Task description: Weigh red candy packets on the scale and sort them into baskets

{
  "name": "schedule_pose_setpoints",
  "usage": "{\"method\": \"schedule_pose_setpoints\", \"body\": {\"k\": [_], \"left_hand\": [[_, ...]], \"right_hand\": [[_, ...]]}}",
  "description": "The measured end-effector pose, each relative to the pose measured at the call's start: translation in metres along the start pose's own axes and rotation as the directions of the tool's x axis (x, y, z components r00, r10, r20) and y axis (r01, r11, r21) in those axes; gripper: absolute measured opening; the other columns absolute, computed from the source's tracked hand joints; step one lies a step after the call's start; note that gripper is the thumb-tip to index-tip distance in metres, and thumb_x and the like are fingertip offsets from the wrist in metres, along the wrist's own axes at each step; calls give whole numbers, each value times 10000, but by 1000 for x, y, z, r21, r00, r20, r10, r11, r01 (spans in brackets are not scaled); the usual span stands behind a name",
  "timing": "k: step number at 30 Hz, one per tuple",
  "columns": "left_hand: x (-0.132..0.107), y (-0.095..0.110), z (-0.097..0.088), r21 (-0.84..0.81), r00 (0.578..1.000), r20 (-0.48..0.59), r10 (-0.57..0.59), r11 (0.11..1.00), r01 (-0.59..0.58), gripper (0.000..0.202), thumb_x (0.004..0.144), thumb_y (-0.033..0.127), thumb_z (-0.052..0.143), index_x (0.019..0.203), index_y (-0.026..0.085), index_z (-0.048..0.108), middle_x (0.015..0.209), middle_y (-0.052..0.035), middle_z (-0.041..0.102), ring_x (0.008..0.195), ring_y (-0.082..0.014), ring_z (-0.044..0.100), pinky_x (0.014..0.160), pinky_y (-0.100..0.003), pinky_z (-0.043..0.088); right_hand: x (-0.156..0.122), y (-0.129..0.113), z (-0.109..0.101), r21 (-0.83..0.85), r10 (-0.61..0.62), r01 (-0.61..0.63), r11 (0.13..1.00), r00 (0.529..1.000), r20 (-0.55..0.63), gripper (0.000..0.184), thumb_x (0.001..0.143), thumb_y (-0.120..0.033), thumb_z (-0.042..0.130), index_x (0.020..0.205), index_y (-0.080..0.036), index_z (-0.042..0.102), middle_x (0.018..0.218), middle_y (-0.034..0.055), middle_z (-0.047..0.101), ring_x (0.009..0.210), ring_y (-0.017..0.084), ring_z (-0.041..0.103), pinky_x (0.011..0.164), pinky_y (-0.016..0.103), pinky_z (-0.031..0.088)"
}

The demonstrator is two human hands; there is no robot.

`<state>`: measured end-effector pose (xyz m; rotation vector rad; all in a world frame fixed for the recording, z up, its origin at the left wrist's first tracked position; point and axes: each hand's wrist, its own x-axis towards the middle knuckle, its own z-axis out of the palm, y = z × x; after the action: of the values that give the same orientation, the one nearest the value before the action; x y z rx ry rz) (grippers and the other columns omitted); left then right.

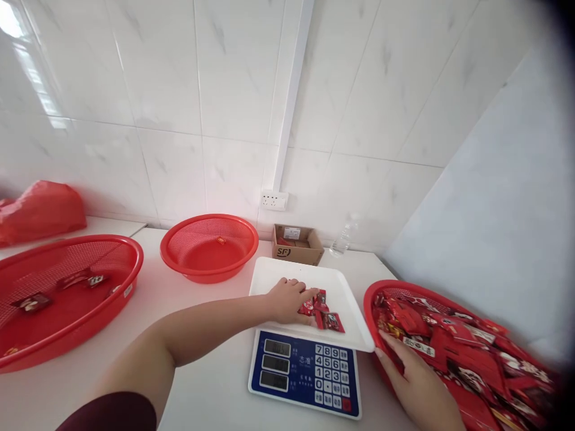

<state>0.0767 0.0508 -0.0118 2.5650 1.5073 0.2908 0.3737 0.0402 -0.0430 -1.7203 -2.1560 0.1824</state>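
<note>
My left hand (288, 299) reaches over the white tray (278, 275) of a blue-faced digital scale (305, 372) and its fingers close around a small pile of red candy packets (321, 311). My right hand (415, 383) rests palm down on the rim of a red basket (381, 287) at the right, which is full of red packets (462, 353); its fingers lie flat on them.
A large red basket (130, 263) with a few packets sits at the left, a smaller round red basket (209, 266) behind the scale. A small cardboard box (297, 244) and a clear bottle (342, 239) stand by the tiled wall, a red bag (40, 211) at far left.
</note>
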Motion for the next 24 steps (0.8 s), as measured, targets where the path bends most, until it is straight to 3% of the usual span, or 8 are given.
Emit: {"method": "schedule_pose_setpoints", "body": {"k": [3, 6, 10, 14, 19, 21, 24], "left_hand": [[5, -6, 0, -17, 998, -43, -39, 999, 38, 659, 754, 632, 561, 1262, 216, 517, 1108, -142, 616, 1045, -326, 570, 839, -429, 448], [1, -12, -4, -56, 986, -115, -122, 992, 116, 490, 796, 548, 568, 1183, 249, 554, 1057, -71, 633, 930, -237, 623, 744, -314, 485], [-13, -32, -22, -90, 928, -257, -271, 962, 256, 344, 871, 451, 507, 1164, 273, 532, 1125, -13, 608, 958, -166, 614, 785, -244, 472], [-41, -73, -54, -80, 811, -367, -456, 884, 461, 346, 922, 421, 397, 1219, 268, 485, 1223, -59, 547, 1083, -222, 560, 842, -315, 454], [-73, -119, -74, -22, 716, -316, -623, 759, 651, 400, 922, 404, 365, 1239, 206, 507, 1285, -163, 518, 1268, -372, 390, 960, -547, 342], [-74, -120, -69, 11, 725, -273, -632, 752, 659, 449, 902, 417, 412, 1273, 177, 494, 1383, -193, 438, 1349, -418, 239, 1011, -634, 210], [-59, -99, -53, 47, 818, -207, -537, 829, 557, 512, 915, 439, 388, 1343, 162, 438, 1494, -176, 298, 1408, -372, 77, 1084, -586, 74]], "right_hand": [[-1, 0, 0, -26, -23, 23, 999, 1000, -20, 566, 850, -566, 327, 1188, -204, 602, 1244, 89, 608, 1127, 260, 576, 908, 417, 496], [-1, 1, 1, -45, -55, 53, 998, 997, -54, 525, 857, -542, 348, 1176, -216, 608, 1202, 85, 636, 1083, 261, 603, 876, 414, 512], [0, 2, 3, -33, -66, 64, 997, 996, -60, 534, 858, -541, 333, 1178, -213, 608, 1206, 90, 633, 1093, 257, 596, 901, 409, 497], [1, 1, 5, -22, -16, 15, 1000, 1000, -24, 579, 847, -558, 306, 1201, -206, 598, 1240, 98, 609, 1137, 272, 565, 929, 443, 475], [1, 4, 7, -20, -37, 36, 999, 999, -33, 575, 850, -552, 305, 1191, -198, 602, 1240, 100, 609, 1132, 275, 568, 947, 446, 464], [2, 6, 9, -15, -36, 35, 999, 999, -25, 592, 846, -557, 298, 1203, -191, 595, 1256, 101, 598, 1149, 277, 555, 968, 454, 447], [4, 12, 14, -11, -22, 22, 1000, 1000, -6, 615, 830, -566, 302, 1205, -177, 596, 1269, 109, 586, 1167, 286, 542, 981, 470, 436]]}}
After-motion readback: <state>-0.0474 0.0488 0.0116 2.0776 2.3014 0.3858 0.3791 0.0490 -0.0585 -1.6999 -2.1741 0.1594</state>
